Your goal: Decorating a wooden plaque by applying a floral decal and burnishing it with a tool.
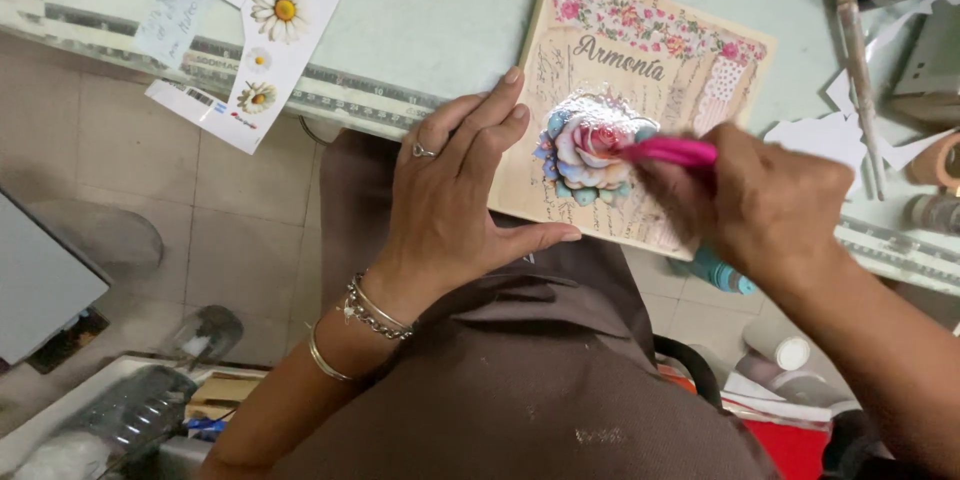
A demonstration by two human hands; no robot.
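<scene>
We cannot make out the tip of the pink tool point(668, 151): it blurs over the rose point(585, 153), and our right hand point(755, 198) hides its rear end. That hand is clenched around the tool, knuckles up, forearm running off the lower right corner. Our left hand point(450, 195) lies flat and released, fingers spread, on the near left edge of the plaque point(640, 70), just left of the rose. The plaque overhangs the desk point(430, 10) edge. A daisy sheet point(275, 20), cut off at the top, lies well left of our left hand.
</scene>
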